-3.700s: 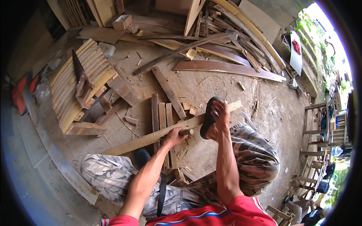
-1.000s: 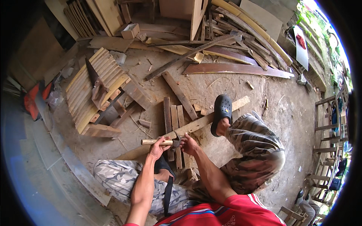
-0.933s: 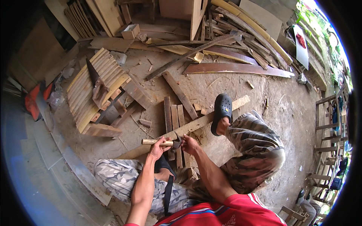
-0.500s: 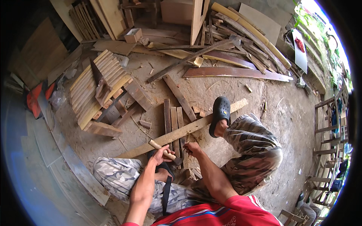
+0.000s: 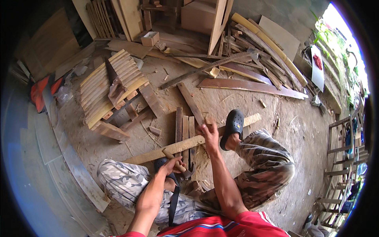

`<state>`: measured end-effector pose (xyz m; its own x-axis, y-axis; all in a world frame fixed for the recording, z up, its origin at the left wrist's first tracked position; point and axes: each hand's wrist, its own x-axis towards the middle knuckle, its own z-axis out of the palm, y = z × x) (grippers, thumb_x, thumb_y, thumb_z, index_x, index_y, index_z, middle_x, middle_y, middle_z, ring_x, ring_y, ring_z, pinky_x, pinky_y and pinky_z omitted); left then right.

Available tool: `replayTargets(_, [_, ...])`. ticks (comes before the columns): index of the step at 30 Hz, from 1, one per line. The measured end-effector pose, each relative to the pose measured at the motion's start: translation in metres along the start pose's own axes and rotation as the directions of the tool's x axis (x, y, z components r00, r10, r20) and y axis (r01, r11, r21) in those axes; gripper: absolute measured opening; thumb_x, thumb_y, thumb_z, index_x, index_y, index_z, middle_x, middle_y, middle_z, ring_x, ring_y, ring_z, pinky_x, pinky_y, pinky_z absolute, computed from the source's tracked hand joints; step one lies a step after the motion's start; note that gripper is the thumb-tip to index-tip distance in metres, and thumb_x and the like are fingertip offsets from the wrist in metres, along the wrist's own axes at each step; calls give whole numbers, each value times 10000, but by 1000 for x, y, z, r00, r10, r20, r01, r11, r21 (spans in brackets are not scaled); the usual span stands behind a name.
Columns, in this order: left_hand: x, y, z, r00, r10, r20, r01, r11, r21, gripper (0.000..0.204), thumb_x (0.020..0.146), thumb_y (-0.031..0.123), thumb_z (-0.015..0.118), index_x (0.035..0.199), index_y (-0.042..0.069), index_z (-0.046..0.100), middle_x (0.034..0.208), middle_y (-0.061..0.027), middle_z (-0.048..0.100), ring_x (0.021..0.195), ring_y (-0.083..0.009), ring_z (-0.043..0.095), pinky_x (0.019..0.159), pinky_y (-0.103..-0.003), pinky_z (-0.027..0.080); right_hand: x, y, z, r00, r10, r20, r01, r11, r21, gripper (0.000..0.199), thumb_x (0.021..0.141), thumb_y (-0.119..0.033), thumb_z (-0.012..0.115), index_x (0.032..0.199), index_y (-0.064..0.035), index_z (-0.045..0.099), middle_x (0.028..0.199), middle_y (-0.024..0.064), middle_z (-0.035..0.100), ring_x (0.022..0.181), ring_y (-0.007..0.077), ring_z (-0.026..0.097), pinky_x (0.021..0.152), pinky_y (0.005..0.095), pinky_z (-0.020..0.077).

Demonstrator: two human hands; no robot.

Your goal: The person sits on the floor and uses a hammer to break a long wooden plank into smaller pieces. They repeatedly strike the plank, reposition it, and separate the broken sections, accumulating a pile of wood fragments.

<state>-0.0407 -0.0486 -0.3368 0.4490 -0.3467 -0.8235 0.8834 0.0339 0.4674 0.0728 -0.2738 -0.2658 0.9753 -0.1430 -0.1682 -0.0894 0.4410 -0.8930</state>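
Observation:
A long pale wooden plank (image 5: pixel 185 144) lies slanted across the dirt floor in front of me. My foot in a black clog (image 5: pixel 233 126) rests on its far right part. My left hand (image 5: pixel 170 165) is closed around the wooden handle of a tool (image 5: pixel 173 157), held low just before the plank's near edge; its dark head is partly hidden by my knee. Over the plank beside the clog, my right hand (image 5: pixel 210 136) has its fingers spread. I cannot tell whether something small is between them.
Three short boards (image 5: pixel 184 124) lie under the plank. A stack of slats (image 5: pixel 112 85) sits to the left, a pile of long planks (image 5: pixel 256 47) and a small wooden box (image 5: pixel 150 38) at the back. A wooden frame (image 5: pixel 339 142) stands at right.
My left hand has drawn the tool back toward my body, its handle now pointing up-left. My right hand has slid up the plank toward the clog and opened its fingers.

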Motion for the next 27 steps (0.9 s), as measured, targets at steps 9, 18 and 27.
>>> replayTargets(9, [1, 19, 26, 993, 91, -77, -75, 979, 192, 403, 920, 531, 576, 899, 132, 623, 995, -43, 725, 998, -200, 666, 914, -502, 498, -3, -17, -19, 989, 139, -46, -146, 926, -347, 539, 982, -308, 616, 1438, -80, 445, 1212, 110, 664, 915, 184, 673, 716, 332, 554])
replayTargets(18, [1, 61, 94, 897, 436, 74, -281, 434, 856, 283, 923, 355, 541, 1031, 149, 704, 852, -80, 727, 785, -239, 709, 684, -409, 559, -35, -88, 24, 591, 795, 134, 16, 155, -988, 811, 859, -763, 473, 1145, -35, 687, 930, 176, 711, 802, 248, 706, 611, 368, 592])
replayTargets(27, [22, 33, 125, 901, 367, 230, -321, 210, 924, 417, 801, 478, 673, 1024, 126, 707, 977, -201, 691, 922, -387, 671, 750, -468, 549, -72, -103, -51, 659, 640, 395, 253, 306, -918, 578, 842, -517, 679, 1167, -40, 651, 964, 202, 719, 911, 344, 702, 808, 413, 544])
